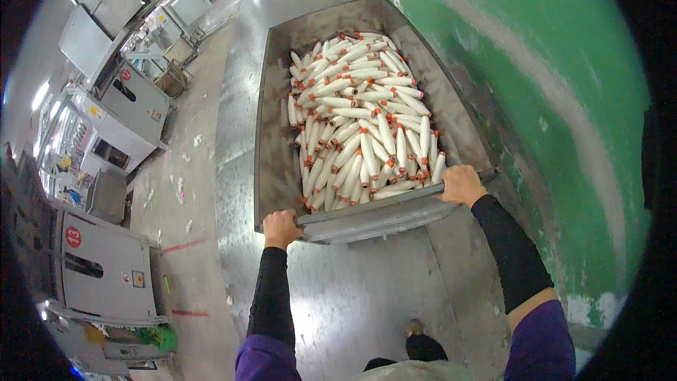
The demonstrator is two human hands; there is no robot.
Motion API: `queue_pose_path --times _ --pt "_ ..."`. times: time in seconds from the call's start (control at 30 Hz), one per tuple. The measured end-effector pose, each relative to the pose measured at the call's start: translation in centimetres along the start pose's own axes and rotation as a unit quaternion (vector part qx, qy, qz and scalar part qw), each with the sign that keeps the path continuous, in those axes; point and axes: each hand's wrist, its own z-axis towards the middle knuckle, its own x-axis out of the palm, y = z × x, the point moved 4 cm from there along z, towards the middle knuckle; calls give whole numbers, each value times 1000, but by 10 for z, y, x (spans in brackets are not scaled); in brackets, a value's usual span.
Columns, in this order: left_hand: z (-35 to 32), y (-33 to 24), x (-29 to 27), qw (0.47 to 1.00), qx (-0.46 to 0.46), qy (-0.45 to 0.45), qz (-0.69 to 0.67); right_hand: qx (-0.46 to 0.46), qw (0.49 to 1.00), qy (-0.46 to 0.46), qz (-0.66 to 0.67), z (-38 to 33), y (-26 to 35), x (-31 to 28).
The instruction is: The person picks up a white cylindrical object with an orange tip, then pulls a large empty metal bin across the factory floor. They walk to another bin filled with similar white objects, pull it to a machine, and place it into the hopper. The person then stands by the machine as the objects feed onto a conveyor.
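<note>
Cart: metal trolley cart (278, 134), straight ahead of both our grips, its near rim bar in our hands.
Load: white yarn bobbins (363, 120) with orange tips, heaped just beyond the bar; they fill the middle and near part of the bin, and the far end and side walls show bare metal.
Left grip: our left hand (281, 228) is closed over the near left corner of the rim bar, fingers wrapped on it.
Right grip: our right hand (461, 184) is closed over the bar's right end, level with the nearest bobbins.
Surroundings: shiny floor (352, 296) under and behind our grips; green wall (564, 120) close to the right of the right grip; grey machines (113, 99) well off to the left of the left grip.
Progress: we judge the cart loaded and held with both hands in the aisle; no unloading spot shows ahead, so the moving and emptying appear left to do.
</note>
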Motion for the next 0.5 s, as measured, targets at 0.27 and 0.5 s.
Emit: queue_pose_path --times 0.27,0.5 --pt "28 66 -19 998 42 -39 -20 18 1000 15 3 43 61 -20" --pt "35 111 -29 998 31 -45 -23 30 998 39 -50 56 109 -36"
